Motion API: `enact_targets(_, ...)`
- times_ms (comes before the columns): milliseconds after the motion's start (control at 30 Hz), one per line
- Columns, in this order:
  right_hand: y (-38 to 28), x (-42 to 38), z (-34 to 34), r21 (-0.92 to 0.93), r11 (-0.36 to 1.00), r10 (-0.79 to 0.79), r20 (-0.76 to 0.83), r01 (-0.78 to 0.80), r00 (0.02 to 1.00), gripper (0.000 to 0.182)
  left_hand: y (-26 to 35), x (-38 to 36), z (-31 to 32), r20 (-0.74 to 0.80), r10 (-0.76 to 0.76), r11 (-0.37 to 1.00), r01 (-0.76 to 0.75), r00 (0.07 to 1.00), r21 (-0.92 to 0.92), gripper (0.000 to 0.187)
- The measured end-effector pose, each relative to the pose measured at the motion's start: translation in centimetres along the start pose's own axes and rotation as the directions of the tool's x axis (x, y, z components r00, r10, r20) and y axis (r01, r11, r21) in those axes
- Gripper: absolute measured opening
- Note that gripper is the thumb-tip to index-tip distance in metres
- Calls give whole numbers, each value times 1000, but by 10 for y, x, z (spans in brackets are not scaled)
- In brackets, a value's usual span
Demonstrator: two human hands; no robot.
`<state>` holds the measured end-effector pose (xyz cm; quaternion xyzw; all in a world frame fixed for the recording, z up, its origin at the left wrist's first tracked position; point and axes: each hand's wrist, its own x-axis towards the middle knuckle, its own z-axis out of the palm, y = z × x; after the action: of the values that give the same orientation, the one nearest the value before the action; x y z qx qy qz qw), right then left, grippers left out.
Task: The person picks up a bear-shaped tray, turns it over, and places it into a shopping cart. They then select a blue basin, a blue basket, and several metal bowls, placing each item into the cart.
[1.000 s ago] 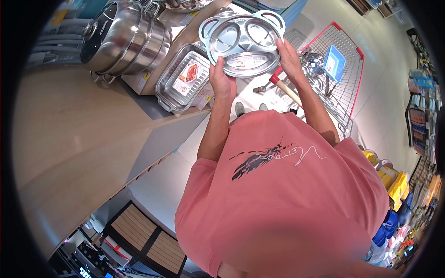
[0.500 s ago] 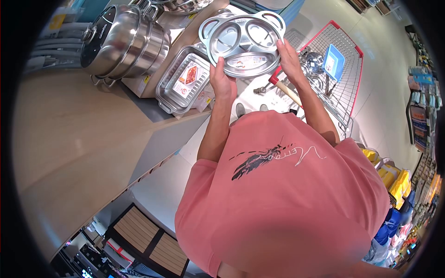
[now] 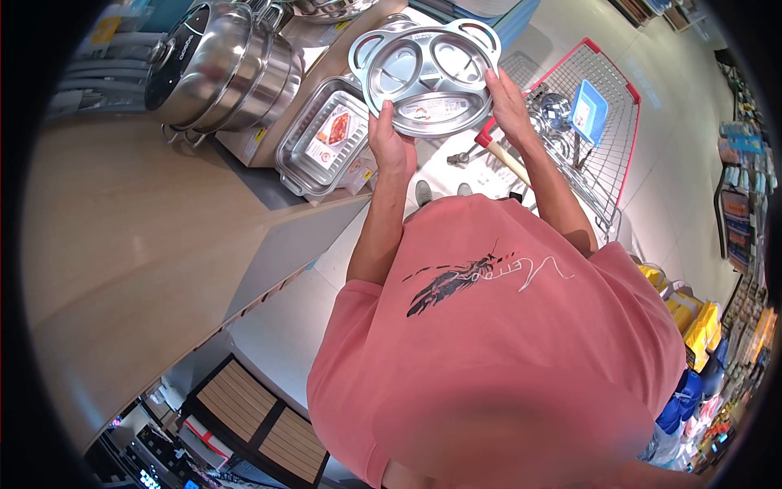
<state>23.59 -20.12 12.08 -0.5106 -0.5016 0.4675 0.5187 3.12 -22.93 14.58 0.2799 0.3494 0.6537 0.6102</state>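
Along the left side runs a wide, pale wood-look table (image 3: 147,228), its surface smooth and faintly glossy. Beyond the hands, to the right, is a wire shopping cart (image 3: 617,122) with red trim, standing on a light floor. A pink T-shirt (image 3: 489,326) with a dark printed figure and white script covers the person's torso.

At the far end of the table sits a tiered stainless steel pot (image 3: 232,73), its dark lid and knob turned toward the left. The divided plate (image 3: 427,72) is held up in front of the person, between the table and the cart. It is silvery metal with a bright, reflective finish, rounded in outline, with two open loop handles on its far side. Two round compartments lie side by side nearest those loops, and one wide, curved compartment lies nearer the person. Just left of the plate, a rectangular metal tray (image 3: 297,165) has a ridged inside and a card picturing red food.

A blue container (image 3: 600,108) is in the cart. The left hand (image 3: 392,148) grasps the plate's near left rim; the right hand (image 3: 507,106) grasps its right rim. Smallest is a printed label (image 3: 432,109) in the plate's wide compartment, its text too small to read.
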Motion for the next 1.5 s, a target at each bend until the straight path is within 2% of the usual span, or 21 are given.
enact_targets(133, -2, -1, 3, 23, 999, -40, -2, 40, 999, 51, 2, -3, 0, -3, -6, 1000, 6, 1000, -2, 44)
enact_targets(433, -3, -1, 5, 56, 998, 10, 49, -13, 999, 51, 3, -4, -2, -16, 4, 1000, -4, 1000, 18, 43)
enact_targets(633, 0, 0, 6, 69, 996, -57, 24, 55, 998, 51, 3, -5, -2, 5, 12, 1000, -12, 1000, 5, 42)
enact_targets(700, 0, 0, 4, 71, 997, -8, 49, 5, 999, 51, 4, -5, -1, 6, 12, 1000, -12, 1000, 5, 42)
enact_targets(833, -3, -1, 3, 61, 998, -36, 29, 34, 999, 51, 2, -5, 0, 17, 28, 1000, -28, 999, -4, 42)
enact_targets(900, -7, -2, -1, 13, 998, 58, 78, -59, 995, 50, 0, -4, -2, 24, 36, 999, -36, 999, -9, 41)
enact_targets(1000, -6, -3, 2, 56, 998, -36, 51, 33, 998, 49, 0, -4, -2, 24, 38, 999, -38, 999, -17, 41)
enact_targets(1133, -8, -2, 1, 32, 999, 30, 85, -33, 996, 50, 1, -5, -1, 17, 32, 999, -31, 999, -9, 42)
enact_targets(1200, -5, -2, 3, 68, 997, -36, 62, 32, 997, 50, 2, -5, -1, 13, 30, 1000, -30, 999, -8, 42)
enact_targets(1333, -5, -1, 3, 55, 998, -41, 61, 37, 997, 52, 0, -3, -1, 5, 42, 999, -42, 999, -12, 42)
enact_targets(1400, -8, -4, 4, -16, 980, -197, 24, 198, 980, 52, -3, 2, -5, -1, 51, 998, -51, 999, -26, 42)
enact_targets(1433, -16, -8, 8, -18, 981, -195, 24, 195, 981, 52, -8, 8, -13, -100, -17, 999, 12, 995, -45, 42)
enact_targets(1467, -24, -16, 14, 6, 961, -275, 47, 275, 960, 54, -13, 13, -21, -198, -87, 995, 74, 976, -71, 42)
enact_targets(1500, -35, -23, 20, 32, 935, -354, 66, 352, 933, 58, -16, 17, -31, -199, -90, 994, 77, 976, -71, 42)
